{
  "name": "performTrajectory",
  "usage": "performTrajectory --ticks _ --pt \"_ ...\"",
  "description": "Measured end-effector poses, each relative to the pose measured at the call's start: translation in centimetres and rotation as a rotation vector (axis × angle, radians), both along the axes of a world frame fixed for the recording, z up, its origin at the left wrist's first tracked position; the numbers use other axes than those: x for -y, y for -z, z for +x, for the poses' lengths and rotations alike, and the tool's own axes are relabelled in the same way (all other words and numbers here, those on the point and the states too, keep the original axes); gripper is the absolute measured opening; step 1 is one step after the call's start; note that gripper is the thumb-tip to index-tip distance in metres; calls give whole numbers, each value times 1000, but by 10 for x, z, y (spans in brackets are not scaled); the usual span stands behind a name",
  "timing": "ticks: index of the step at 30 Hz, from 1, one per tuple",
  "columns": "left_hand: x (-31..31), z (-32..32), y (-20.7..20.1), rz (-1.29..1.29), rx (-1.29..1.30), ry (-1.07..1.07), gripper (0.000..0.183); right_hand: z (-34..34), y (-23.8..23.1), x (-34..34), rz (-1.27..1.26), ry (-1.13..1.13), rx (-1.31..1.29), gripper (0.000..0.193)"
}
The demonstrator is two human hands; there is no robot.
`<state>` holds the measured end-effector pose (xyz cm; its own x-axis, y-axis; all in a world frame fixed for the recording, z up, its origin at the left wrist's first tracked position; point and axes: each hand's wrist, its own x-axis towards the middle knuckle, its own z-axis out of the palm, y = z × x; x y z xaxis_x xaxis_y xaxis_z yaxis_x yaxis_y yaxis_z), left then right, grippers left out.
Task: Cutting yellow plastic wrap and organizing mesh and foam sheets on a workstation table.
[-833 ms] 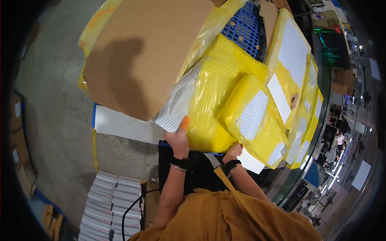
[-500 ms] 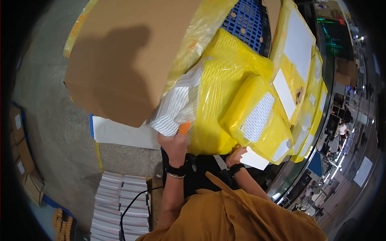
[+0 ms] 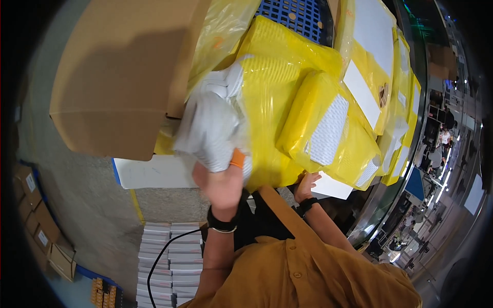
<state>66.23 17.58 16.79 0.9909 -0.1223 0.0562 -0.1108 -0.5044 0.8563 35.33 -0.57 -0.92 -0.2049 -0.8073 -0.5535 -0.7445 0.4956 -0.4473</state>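
Observation:
A large yellow plastic bag (image 3: 272, 102) lies in front of me, its side open toward the left. White wavy-patterned sheets (image 3: 205, 123) stick out of that opening, partly smeared by motion. My left hand (image 3: 221, 185), also blurred, grips the lower end of these sheets. Something orange (image 3: 237, 158) shows at its fingers; I cannot tell what it is. My right hand (image 3: 308, 186) is at the lower edge of the yellow bags, fingers bent against it and partly hidden. Above it rests a smaller yellow-wrapped pack (image 3: 313, 120) with a white patterned patch.
A brown cardboard box (image 3: 118, 87) with a flap stands at left. Beyond the bag is a blue perforated crate (image 3: 295, 18). More yellow packs (image 3: 398, 97) line the right, beside a dark metal edge. Stacked white booklets (image 3: 169, 262) and a black cable (image 3: 162, 251) are below left.
The white sheets at my left hand have shifted and now blur with movement. The cardboard box and bags sit further left and up in view. My right hand stays at the bag's edge.

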Motion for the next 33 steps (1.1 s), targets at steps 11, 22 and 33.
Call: performTrajectory --ticks 11,22,33 --pt "23 -29 -3 -360 -113 -83 20 -15 -117 37 -98 -1789 -370 106" --pt "12 -12 7 -427 -153 -55 26 362 -258 -9 -497 -2281 458 78" --pt "0 22 3 -456 -148 50 24 443 -260 -20 -236 -2699 464 30"
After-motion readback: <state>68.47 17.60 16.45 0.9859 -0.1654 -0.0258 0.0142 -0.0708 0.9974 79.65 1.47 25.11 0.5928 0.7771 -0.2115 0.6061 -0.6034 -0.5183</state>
